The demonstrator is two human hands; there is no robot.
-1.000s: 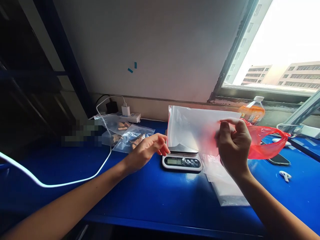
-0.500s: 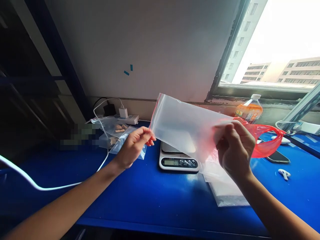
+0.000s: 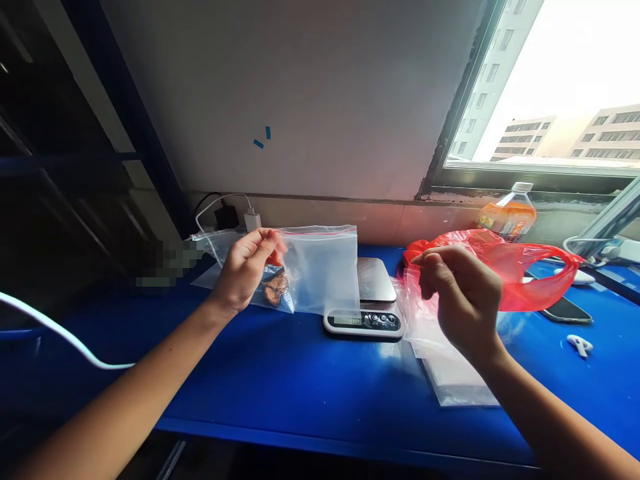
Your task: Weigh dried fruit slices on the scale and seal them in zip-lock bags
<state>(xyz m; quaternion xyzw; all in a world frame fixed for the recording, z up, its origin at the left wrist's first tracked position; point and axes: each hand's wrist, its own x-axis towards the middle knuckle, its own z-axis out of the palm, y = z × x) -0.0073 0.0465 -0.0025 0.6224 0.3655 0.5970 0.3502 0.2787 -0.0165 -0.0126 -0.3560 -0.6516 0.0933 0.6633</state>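
Note:
My left hand (image 3: 245,270) pinches the upper left corner of a clear zip bag (image 3: 327,270) with a red seal line. The bag hangs flat, its lower right part in front of a kitchen scale (image 3: 376,283). Behind it, a clear bag of brown pieces (image 3: 277,290) shows on the table. My right hand (image 3: 465,300) is closed, thumb against bent fingers, in front of a red plastic bag (image 3: 520,267). Whether its fingertips hold anything is hidden. Below it lies a stack of clear bags (image 3: 460,383).
An orange drink bottle (image 3: 510,213) stands under the window. A phone (image 3: 567,310) and a white earbud (image 3: 580,345) lie at the right of the blue table (image 3: 300,380). A white cable (image 3: 75,347) crosses the left side, and a charger (image 3: 252,220) stands by the wall.
My right hand has let go of the zip bag. My left hand has moved up and left with it, and the bag now hangs from its sealed end, uncovering the scale's plate.

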